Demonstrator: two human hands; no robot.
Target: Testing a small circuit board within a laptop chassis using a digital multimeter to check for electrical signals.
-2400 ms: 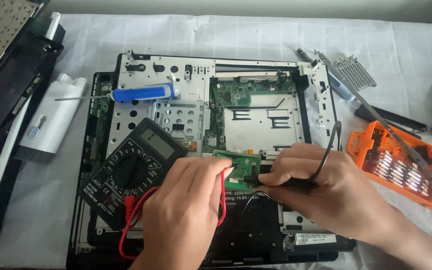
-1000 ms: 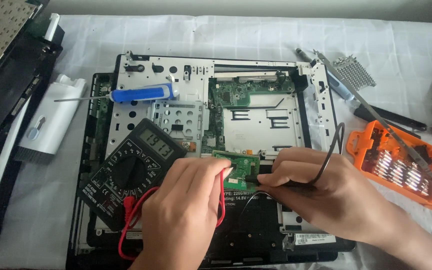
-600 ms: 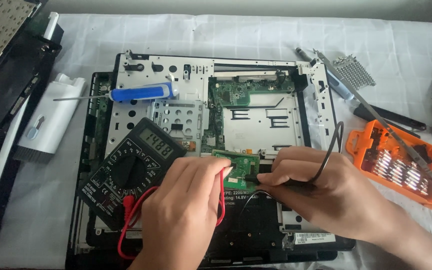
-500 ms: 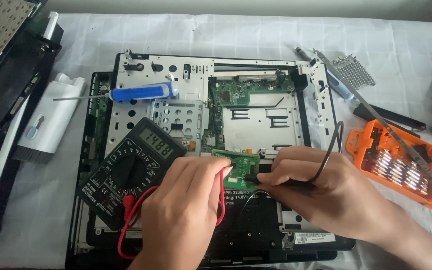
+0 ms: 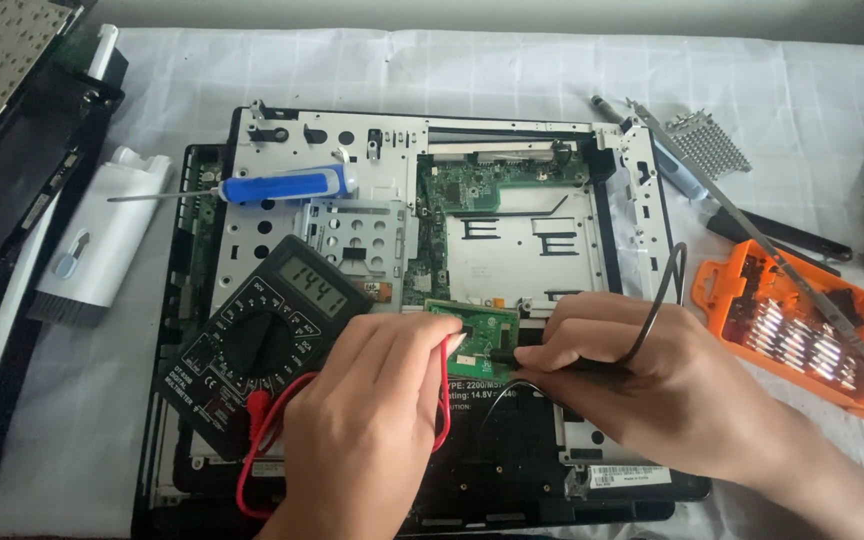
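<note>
The person is leaning over the opened black laptop chassis (image 5: 252, 470), both hands working at the small green rectangular circuit board (image 5: 482, 325) near its middle. The left hand (image 5: 372, 430) is pinching the probe on the red lead (image 5: 444, 400), fingers closed around it with the tip coming down at the board's left edge. The right hand (image 5: 652, 385) is gripping the black probe (image 5: 552, 362) like a pen, its black lead (image 5: 664, 290) looping up behind the knuckles. The black handheld multimeter with the round dial (image 5: 257, 345) is lying tilted on the chassis just beside the left hand, its display lit with digits.

To my eye, doing this well is depending on keeping both tips still on their own contacts, not bridging neighbouring pads, and glancing at the display without shifting the wrists.

Counting: one multimeter, two probes, two leads, one small green board. One blue-handled screwdriver (image 5: 287, 185) is resting on the silver metal frame (image 5: 282, 230). One orange plastic bit case (image 5: 802, 330) is lying open to the right, and one white cleaning brush tool (image 5: 102, 240) is sitting to the left.
</note>
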